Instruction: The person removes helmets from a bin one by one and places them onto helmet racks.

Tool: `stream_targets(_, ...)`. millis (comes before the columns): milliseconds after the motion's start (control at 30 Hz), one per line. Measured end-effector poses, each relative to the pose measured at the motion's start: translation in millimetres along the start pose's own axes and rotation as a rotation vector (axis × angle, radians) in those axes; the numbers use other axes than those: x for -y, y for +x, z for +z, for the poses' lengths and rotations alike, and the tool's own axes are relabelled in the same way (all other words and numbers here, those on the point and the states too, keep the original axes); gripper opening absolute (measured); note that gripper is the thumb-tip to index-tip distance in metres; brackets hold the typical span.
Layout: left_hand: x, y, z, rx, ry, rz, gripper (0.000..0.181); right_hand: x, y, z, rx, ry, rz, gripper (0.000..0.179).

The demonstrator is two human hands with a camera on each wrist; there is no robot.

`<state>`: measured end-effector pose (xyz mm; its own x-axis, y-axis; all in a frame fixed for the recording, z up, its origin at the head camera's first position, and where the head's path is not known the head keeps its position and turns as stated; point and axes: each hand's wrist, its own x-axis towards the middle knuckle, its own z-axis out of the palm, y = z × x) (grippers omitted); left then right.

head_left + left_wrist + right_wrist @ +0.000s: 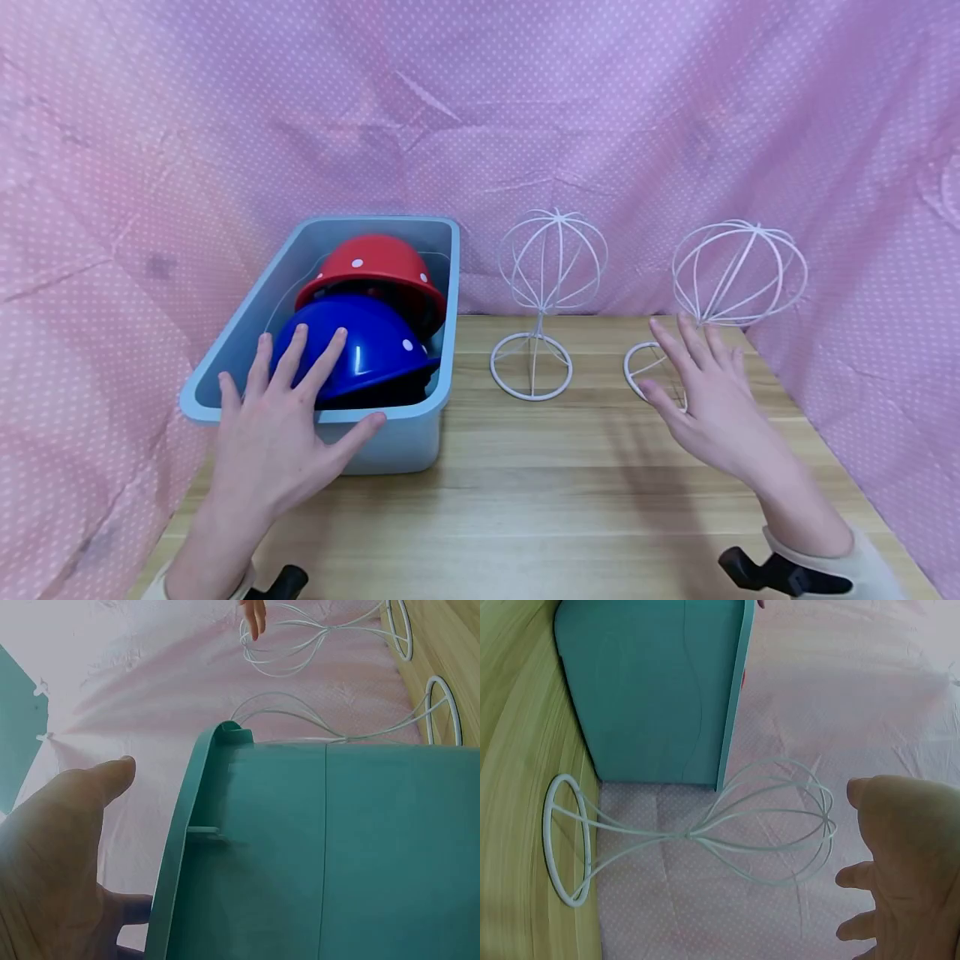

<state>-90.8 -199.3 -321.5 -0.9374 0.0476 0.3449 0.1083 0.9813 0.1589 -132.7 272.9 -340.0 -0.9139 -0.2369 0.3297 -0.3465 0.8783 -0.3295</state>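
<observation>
My left hand is spread over the front rim of a grey-blue plastic bin, its fingers overlapping a blue hard hat in the head view. Behind the blue one, a red hard hat lies tilted inside the same bin. With fingers apart and nothing in it, my right hand hovers above the table in front of the right white wire stand, hiding part of its base. Another white wire stand stands upright between the bin and that one.
The wooden table carries the bin at left and both stands at right. Pink dotted cloth hangs close behind the stands and along both sides. Dark camera mounts sit on the wrists.
</observation>
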Motion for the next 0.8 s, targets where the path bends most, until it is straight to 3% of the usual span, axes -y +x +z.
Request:
stream_targets(167, 5.4, -0.9, 0.1, -0.03, -0.032, -0.008, 0.104, 11.9, 8.0, 2.7, -0.019, 0.028, -0.05, 0.076)
stream_targets(400, 24.8, -2.7, -0.2, -0.135, -0.088, -0.009, 0.102, 30.8, 16.4, 6.9, -0.044, 0.082, -0.131, 0.076)
stream_targets(700, 68.3, -6.9, 0.3, -0.36, -0.181, -0.117, 0.086, 52.4, 18.9, 23.6, -0.103, 0.178, -0.239, 0.073)
stream_targets(800, 83.1, -9.1, 0.8, -0.392, -0.224, -0.19, 0.082, 59.0, 18.6, 30.3, -0.11, 0.281, -0.278, 0.068)
